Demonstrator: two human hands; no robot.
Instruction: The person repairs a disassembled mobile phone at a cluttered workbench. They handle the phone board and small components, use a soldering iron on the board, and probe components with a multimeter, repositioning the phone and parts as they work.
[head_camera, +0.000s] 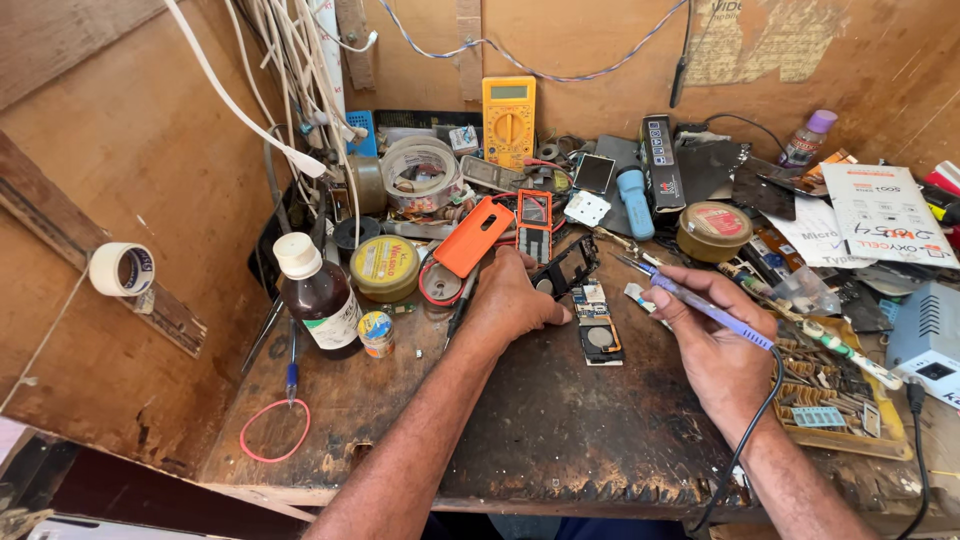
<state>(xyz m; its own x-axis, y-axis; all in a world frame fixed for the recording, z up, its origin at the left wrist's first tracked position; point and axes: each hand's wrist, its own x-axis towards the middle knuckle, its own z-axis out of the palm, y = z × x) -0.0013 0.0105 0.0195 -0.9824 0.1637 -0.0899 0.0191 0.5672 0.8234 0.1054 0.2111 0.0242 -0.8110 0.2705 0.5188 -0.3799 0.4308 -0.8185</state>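
Two hands on bench. Left hand (510, 300) flat, palm down, fingers loose, gripping nothing; fingertips touch edge of small circuit board (598, 333), pinning it to dark worktop (560, 420). Right hand (712, 345) clenched pen-style round blue soldering iron (700, 305), tip raised just beside board's upper end. Soldering step in hand, I judge; next move calls for steady tip onto joint, board kept pinned.

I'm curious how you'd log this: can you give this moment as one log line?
left hand: resting by circuit board | right hand: holding soldering iron, tip off board | bench: cluttered
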